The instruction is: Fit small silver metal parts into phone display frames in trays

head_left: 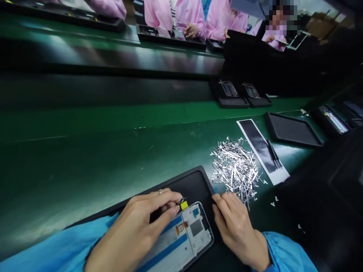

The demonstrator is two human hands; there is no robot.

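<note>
A phone frame [195, 227] lies inside a black tray [195, 175], its inner side up, with blue strips and an orange flex piece on it. My left hand [138, 223] reaches over the frame's upper left edge, thumb and index finger closed together beside a small yellow tab [184, 205]. A small dark bit shows at those fingertips, too little to name. At the tray's right rim is my right hand [235, 223], its fingers curled against the rim. Just beyond that hand a heap of small silvery strips [236, 168] lies on the green bench.
Past the heap lie a white sheet with a dark panel [259, 147], dark tweezers [273, 153] on it, and another black tray [293, 128]. Trays with phone frames [229, 88] stand farther back. Across the bench [99, 151], people in pink sleeves [184, 15] work.
</note>
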